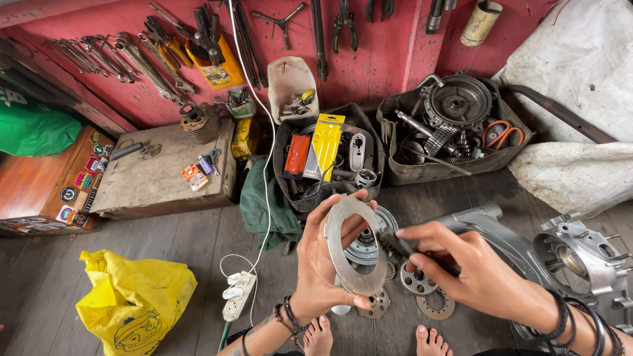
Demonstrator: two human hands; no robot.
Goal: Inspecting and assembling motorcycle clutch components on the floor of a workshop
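left hand holds metal ring — right hand beside.

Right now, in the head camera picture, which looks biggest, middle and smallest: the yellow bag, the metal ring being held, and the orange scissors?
1. Yellow bag, on the floor.
2. Metal ring, in the left hand. It is nearer the camera, so it may look bigger than it is.
3. Orange scissors, in the far bin.

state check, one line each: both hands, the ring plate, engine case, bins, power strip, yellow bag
left hand: holds ring plate upright
right hand: grips a dark tool against the plate
ring plate: lifted, off the floor
engine case: open, lying on floor
two bins: full of parts
power strip: one plug in
yellow bag: crumpled
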